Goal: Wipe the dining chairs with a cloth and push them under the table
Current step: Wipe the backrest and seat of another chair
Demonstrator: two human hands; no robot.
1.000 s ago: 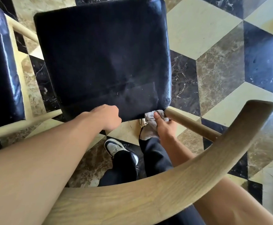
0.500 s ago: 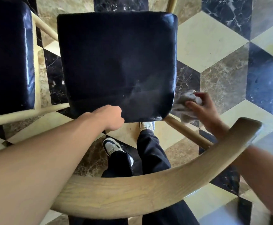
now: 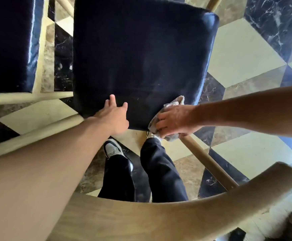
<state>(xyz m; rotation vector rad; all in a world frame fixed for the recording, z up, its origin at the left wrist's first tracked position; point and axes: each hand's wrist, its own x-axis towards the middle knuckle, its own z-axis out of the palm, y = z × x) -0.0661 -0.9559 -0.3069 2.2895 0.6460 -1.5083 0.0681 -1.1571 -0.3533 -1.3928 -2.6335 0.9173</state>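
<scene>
Marble floor [image 3: 242,49] in a cube pattern lies under a dark seat [image 3: 141,54] bearing no readable label. Right hand [image 3: 174,120] clutches a half-hidden cloth [image 3: 174,104] on its near corner; left hand [image 3: 114,117] rests beside, fingers loosely spread.

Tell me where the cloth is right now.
In the head view, the grey cloth lies under the right hand, on the near right corner of the dark seat cushion, across from the left hand.
</scene>
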